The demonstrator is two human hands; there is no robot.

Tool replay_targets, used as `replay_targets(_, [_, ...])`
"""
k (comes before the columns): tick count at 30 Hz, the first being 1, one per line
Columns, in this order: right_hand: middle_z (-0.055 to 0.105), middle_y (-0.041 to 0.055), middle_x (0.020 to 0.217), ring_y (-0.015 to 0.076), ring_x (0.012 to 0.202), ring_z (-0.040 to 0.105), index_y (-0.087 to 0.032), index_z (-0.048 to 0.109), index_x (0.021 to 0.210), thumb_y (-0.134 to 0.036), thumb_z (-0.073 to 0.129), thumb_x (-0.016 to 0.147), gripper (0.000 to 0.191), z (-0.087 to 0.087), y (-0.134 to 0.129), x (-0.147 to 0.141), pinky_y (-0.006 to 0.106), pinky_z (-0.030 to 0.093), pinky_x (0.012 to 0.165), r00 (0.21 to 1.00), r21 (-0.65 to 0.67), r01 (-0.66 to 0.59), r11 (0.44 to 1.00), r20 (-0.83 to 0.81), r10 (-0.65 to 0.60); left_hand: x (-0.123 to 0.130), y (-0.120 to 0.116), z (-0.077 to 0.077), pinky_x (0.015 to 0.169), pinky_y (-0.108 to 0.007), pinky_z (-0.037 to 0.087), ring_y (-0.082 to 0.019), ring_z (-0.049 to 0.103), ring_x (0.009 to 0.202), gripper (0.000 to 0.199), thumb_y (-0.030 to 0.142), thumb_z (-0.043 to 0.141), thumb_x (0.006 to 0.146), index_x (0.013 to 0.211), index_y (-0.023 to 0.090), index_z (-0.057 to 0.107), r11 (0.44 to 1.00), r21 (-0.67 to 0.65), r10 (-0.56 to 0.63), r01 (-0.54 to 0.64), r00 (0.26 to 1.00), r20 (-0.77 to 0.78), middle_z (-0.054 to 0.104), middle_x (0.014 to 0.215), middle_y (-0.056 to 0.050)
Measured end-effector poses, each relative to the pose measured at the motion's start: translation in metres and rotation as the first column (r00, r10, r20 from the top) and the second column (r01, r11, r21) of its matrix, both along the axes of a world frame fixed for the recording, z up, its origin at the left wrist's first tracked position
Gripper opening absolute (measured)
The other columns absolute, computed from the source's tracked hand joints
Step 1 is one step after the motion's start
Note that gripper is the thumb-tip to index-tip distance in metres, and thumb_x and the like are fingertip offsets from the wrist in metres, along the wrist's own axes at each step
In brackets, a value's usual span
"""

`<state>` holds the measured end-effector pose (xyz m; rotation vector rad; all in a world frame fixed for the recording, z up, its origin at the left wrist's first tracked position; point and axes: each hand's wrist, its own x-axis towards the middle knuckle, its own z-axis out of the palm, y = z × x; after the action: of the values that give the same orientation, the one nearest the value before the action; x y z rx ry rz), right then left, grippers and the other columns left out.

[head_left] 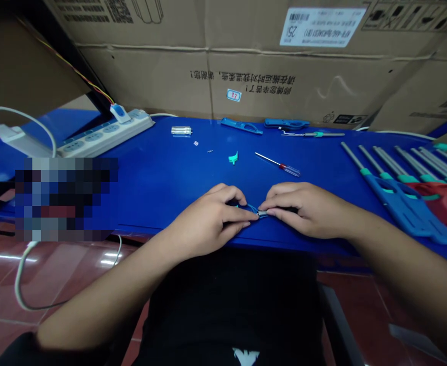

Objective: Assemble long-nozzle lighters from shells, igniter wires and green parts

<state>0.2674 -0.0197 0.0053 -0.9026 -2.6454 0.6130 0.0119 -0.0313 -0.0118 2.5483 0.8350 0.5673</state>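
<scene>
Near the front edge of the blue table (147, 198), my left hand (221, 218) and my right hand (303, 208) meet with fingertips almost touching. Between them is a small metal piece (262, 214) with thin blue wires; both hands pinch it, and the fingers hide part of it. Beyond my hands lie a small green plastic part (233, 158) and a screwdriver (280, 165) with a clear red handle. Further back are a clear-cased metal part (181, 130), two blue casing pieces (242, 126) (286, 123) and a metal rod with a green collar (318, 134).
Several blue and red lighters with metal rods (394, 203) lie at the right. A white power strip (105, 136) with cables stands at the back left, behind a pixelated area. A large cardboard box (151, 76) rises along the table's back.
</scene>
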Motion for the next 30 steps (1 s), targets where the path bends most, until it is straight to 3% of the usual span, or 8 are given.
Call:
replay_targets(12, [0.072,0.0066,0.099,0.0165,0.092,0.066,-0.015,0.075,0.107,-0.021,0.049,0.099,0.028,0.0038,0.0051,-0.0011,0.029,0.050,0.084,0.999,-0.032,-0.008,0.999,0.034,0.009,-0.0001,0.0039,0.0046,0.095,-0.035,0.046,-0.019,0.055,0.106,0.030,0.026,0.059,0.097,0.125,0.029,0.068,0.999,-0.046,-0.016,0.015,1.000,-0.021,0.065,0.107,-0.004])
replay_targets(23, [0.072,0.0072,0.100,0.0178,0.090,0.067,-0.016,0.076,0.107,-0.020,0.053,0.097,0.025,-0.0002,0.0019,0.0028,0.031,0.051,0.081,0.999,0.078,0.002,0.997,0.033,-0.005,0.0005,0.0052,0.0017,0.094,-0.034,0.045,-0.019,0.053,0.105,0.033,0.025,0.056,0.098,0.127,0.034,0.067,0.999,-0.032,-0.025,0.024,0.999,-0.044,0.062,0.108,-0.003])
replay_targets(30, [0.072,0.0057,0.097,0.0166,0.088,0.067,-0.017,0.077,0.103,-0.016,0.056,0.094,0.022,0.0016,0.0016,0.0007,0.029,0.051,0.079,1.000,0.097,-0.012,0.995,0.005,0.011,0.0013,0.0054,0.0042,0.095,-0.035,0.044,-0.020,0.054,0.106,0.026,0.026,0.057,0.097,0.122,0.026,0.066,0.999,-0.050,-0.018,0.016,0.999,-0.049,0.064,0.109,-0.004])
